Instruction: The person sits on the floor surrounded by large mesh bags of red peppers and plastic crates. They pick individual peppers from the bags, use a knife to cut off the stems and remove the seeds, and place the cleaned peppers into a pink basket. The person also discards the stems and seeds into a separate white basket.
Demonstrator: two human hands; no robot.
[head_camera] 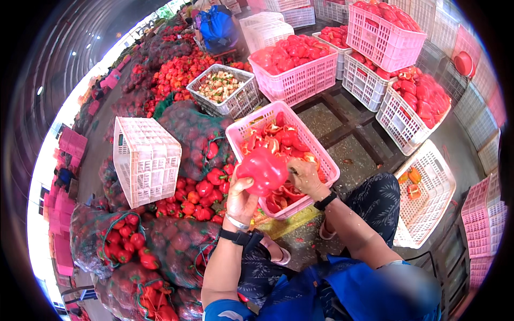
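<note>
A large red bell pepper (263, 171) is in my left hand (241, 196), the thumb pressed against its near side. My right hand (307, 177) is beside the pepper with its fingers curled. A small dark thing shows at those fingertips, but I cannot tell what it is. Both hands are above a pink plastic crate (281, 110) that holds cut red pepper pieces (291, 136), some with pale insides showing. The pepper hides part of the crate's contents.
Loose red peppers (202, 188) and mesh sacks of peppers (172, 240) lie on the left, near a tipped white crate (150, 160). Ahead, a grey crate (253, 94) contains pepper cores. Filled crates (297, 86) stand beyond; a tilted white crate (431, 200) with several peppers is right.
</note>
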